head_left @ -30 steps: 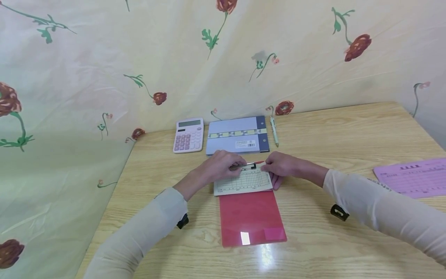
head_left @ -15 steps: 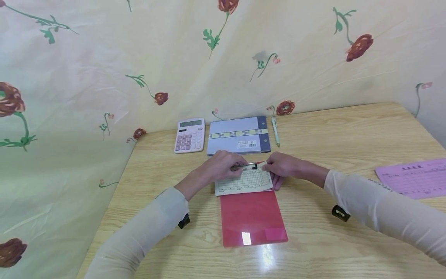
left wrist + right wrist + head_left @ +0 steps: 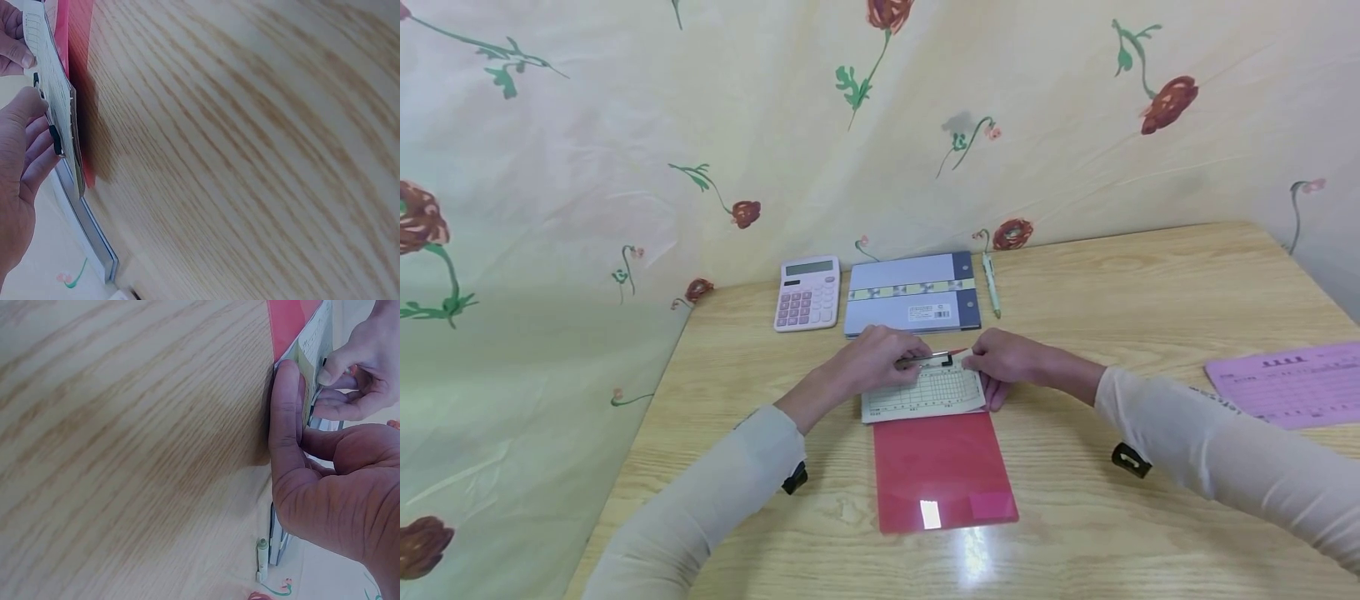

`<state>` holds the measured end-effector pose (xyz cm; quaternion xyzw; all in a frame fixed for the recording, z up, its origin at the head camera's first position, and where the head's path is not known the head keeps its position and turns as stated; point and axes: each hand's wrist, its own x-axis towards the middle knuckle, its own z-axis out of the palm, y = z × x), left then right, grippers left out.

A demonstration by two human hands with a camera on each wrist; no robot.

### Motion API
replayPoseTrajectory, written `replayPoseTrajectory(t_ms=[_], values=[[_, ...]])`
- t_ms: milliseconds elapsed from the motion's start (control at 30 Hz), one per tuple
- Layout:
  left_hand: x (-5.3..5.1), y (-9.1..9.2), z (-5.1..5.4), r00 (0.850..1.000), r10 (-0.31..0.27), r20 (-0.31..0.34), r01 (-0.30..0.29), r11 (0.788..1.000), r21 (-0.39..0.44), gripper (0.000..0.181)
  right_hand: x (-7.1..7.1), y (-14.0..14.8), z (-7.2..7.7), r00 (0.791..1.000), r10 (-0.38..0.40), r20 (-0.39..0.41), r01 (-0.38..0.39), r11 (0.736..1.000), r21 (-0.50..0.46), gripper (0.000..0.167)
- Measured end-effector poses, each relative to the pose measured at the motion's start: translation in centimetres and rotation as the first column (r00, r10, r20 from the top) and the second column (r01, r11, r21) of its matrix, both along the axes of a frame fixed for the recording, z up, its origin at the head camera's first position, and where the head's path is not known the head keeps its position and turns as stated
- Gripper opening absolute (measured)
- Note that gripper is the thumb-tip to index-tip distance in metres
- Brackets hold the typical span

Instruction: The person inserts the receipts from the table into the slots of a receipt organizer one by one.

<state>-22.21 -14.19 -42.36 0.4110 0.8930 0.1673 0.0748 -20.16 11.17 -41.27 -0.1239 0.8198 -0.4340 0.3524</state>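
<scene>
A red clipboard [image 3: 943, 475] lies on the wooden table, its upper half covered by a pad of printed forms [image 3: 925, 396]. A metal clip [image 3: 936, 358] with black ends sits over the pad's far edge. My left hand [image 3: 883, 354] pinches this clip between thumb and fingers, as the left wrist view also shows. At the pad's right edge, my right hand [image 3: 1003, 358] grips the sheets, thumb on top and fingers beneath. In the right wrist view the top sheets [image 3: 304, 369] bend up slightly near the right hand's fingers.
Behind the hands lie a pink calculator [image 3: 807, 293], a blue-grey binder [image 3: 912, 292] and a light green pen [image 3: 991, 285]. A pink printed form [image 3: 1292, 385] lies at the table's right. A floral cloth [image 3: 820, 167] hangs along the back and left of the table.
</scene>
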Motion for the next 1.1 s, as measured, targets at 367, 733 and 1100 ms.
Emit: replayPoseTrajectory(t_ms=[367,733,1100], values=[[0.1,0.0,-0.1,1.0,-0.009,-0.021,0.009,1.0,0.006,0.027,0.1,0.0,0.1,1.0,0.004,0.006,-0.004,1.0,-0.004,0.03],[0.2,0.1,0.1,1.0,0.012,-0.012,-0.012,1.0,-0.011,0.029,0.2,0.0,0.4,1.0,0.007,-0.009,-0.007,1.0,-0.001,0.033],[0.3,0.1,-0.1,0.999,0.029,-0.015,-0.029,1.0,-0.009,0.03,-0.3,2.1,1.9,0.995,-0.084,-0.052,0.084,0.996,0.002,0.033]])
